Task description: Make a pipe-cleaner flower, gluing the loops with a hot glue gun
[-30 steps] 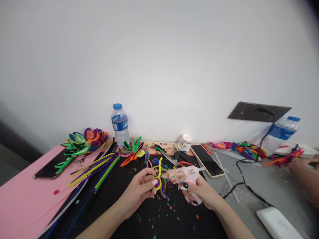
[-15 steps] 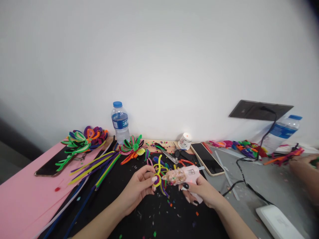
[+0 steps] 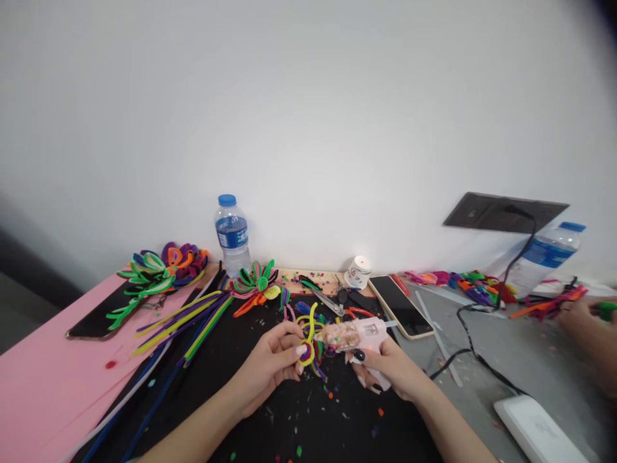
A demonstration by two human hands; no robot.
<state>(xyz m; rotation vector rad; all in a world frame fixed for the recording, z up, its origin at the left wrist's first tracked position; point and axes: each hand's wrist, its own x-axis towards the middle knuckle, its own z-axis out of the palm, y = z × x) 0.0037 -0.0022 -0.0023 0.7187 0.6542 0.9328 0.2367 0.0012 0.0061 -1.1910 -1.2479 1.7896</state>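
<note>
**Q:** What have you got in your hands there?

**A:** My left hand (image 3: 270,363) is pinched shut on a pipe-cleaner flower (image 3: 309,341), yellow loops with purple in the middle, held just above the black mat (image 3: 270,424) near the table's front edge. My right hand (image 3: 385,370) is wrapped tight round the pink glue gun (image 3: 354,334), nozzle right up against the flower.

**Q:** And all the stuff around it?

**A:** Loose pipe cleaners (image 3: 186,321) lie to the left on the mat, finished flowers (image 3: 161,270) toward the back left corner. A water bottle (image 3: 231,235) stands at the back edge, scissors (image 3: 328,302) and a phone (image 3: 400,305) just behind the gun. Someone else's hand (image 3: 585,321) is at the right edge.
</note>
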